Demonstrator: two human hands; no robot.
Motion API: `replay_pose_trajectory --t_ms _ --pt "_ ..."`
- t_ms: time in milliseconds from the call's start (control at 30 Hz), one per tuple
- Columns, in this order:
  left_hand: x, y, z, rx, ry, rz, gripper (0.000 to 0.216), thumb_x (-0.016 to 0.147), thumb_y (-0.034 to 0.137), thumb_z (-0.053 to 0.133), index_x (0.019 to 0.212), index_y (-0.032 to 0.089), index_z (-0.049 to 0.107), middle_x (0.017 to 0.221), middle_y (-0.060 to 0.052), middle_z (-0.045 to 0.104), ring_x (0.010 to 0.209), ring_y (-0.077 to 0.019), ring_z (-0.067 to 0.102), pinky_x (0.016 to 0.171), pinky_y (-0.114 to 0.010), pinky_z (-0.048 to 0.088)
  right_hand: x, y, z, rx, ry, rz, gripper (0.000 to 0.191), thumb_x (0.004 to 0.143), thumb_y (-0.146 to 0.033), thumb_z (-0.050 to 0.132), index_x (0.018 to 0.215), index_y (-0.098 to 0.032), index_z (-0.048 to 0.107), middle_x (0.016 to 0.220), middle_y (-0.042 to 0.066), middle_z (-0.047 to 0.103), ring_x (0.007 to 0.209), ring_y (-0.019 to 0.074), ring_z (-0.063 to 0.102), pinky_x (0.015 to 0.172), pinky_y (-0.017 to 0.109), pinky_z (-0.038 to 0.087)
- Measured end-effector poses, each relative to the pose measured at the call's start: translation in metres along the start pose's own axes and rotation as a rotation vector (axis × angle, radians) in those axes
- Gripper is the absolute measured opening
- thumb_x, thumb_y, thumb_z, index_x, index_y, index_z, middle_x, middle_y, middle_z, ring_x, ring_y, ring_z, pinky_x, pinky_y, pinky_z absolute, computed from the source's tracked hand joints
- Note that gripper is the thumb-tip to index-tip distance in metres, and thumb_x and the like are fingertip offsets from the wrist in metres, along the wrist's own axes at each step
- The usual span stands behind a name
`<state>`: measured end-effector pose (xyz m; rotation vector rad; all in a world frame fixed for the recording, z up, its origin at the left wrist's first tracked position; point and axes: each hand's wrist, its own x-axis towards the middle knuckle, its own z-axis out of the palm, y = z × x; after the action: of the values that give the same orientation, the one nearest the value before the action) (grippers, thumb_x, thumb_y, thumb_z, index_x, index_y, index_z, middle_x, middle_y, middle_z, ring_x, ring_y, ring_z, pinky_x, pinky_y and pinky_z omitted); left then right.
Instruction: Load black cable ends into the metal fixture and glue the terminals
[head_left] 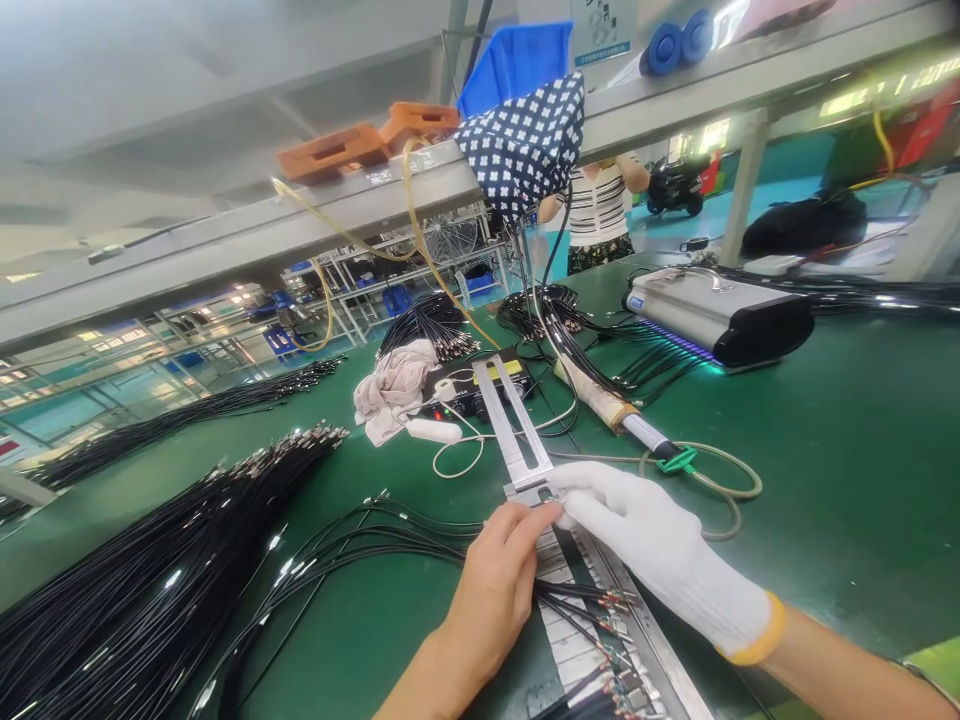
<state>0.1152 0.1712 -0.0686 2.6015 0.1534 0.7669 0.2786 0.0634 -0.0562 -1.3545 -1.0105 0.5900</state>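
Note:
My bare left hand (491,575) is closed around thin black cables (405,530), its index fingertip reaching the near end of a slotted metal fixture (517,425). Meeting it there is my right hand (645,535), in a white knit glove with a yellow cuff. Its thumb and fingers pinch at the same spot, and what lies between them is too small and covered to make out. Below both hands, cable ends with stripped coloured wires and metal tips (619,650) lie along a metal rail (660,660) beside a white marked strip (562,640).
A large bundle of black cables (172,560) covers the left of the green table (847,470). Behind the fixture are a crumpled cloth (397,385) and a black control box (469,405). A silver lamp unit (712,310) glows at right. Another person (598,210) stands beyond.

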Motion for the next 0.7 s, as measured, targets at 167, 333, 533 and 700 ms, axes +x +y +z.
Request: replay_pose_trajectory --t_ms 167,333,533,700 --pt "0.003 0.008 -0.001 -0.074 -0.04 -0.092 0.045 0.099 0.006 0.035 0.135 0.026 0.051 0.104 -0.006 0.059 0.092 -0.0176 0.057 0.082 -0.028 0.048 -0.001 0.002 -0.005 -0.232 0.031 -0.058 0.032 0.09 -0.041 0.054 0.111 -0.026 0.074 0.117 0.005 0.073 0.111 0.0294 0.065 0.104 0.049 0.048" --pt "0.005 0.013 -0.003 -0.196 0.002 -0.209 0.043 0.099 0.01 0.043 0.136 0.029 0.051 0.106 -0.004 0.061 0.094 -0.016 0.059 0.089 -0.028 0.048 0.002 0.0 -0.009 -0.129 -0.03 -0.023 0.032 0.09 -0.039 0.055 0.111 -0.025 0.073 0.119 0.006 0.072 0.114 0.0283 0.064 0.105 0.046 0.048" --pt "0.003 0.011 -0.003 -0.172 0.033 -0.155 0.038 0.1 0.009 0.041 0.132 0.025 0.052 0.108 -0.005 0.062 0.097 -0.0166 0.059 0.088 -0.029 0.049 0.004 0.0 -0.008 -0.067 -0.018 -0.019 0.033 0.087 -0.043 0.058 0.108 -0.022 0.073 0.116 0.008 0.073 0.11 0.0284 0.066 0.104 0.047 0.049" --pt "0.004 0.011 -0.002 -0.055 -0.017 -0.081 0.044 0.099 0.005 0.035 0.135 0.022 0.053 0.101 -0.007 0.058 0.09 -0.0168 0.057 0.081 -0.028 0.049 0.0 -0.001 -0.008 -0.113 -0.019 -0.06 0.034 0.091 -0.042 0.055 0.112 -0.023 0.072 0.117 0.008 0.073 0.112 0.028 0.066 0.105 0.046 0.049"
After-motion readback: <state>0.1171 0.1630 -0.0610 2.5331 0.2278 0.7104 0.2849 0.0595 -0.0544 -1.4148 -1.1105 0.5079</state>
